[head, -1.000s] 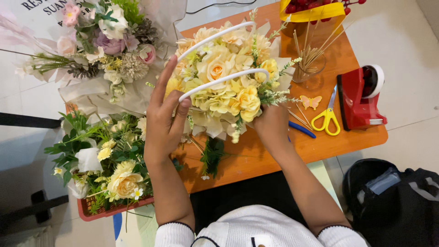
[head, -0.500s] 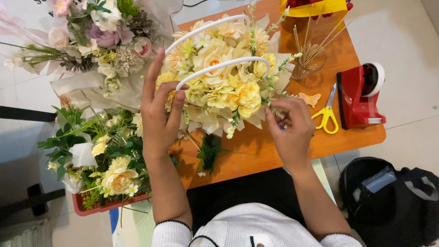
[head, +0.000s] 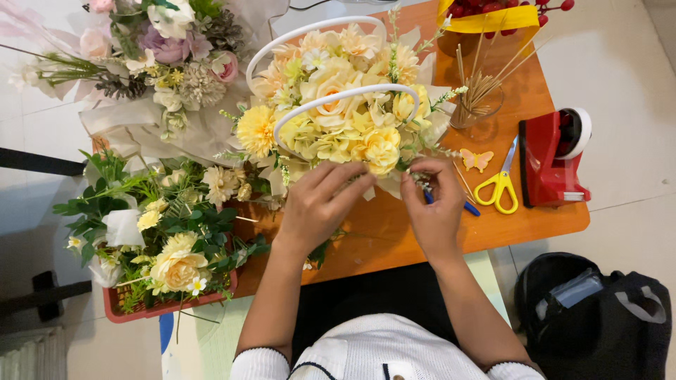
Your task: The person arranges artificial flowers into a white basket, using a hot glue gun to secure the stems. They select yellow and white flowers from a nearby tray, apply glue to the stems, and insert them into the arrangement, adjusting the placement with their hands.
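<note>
While the yellow flower arrangement is being kept at table centre, its near edge is now being covered by the left hand, fingers half-curled. At three o'clock, a small sprig is being pinched by the right hand, lowered since earlier, so adjustment is being concentrated there.

An orange table is seen under the right hand. Yellow scissors and a red tape dispenser are laid just right of that hand.
</note>
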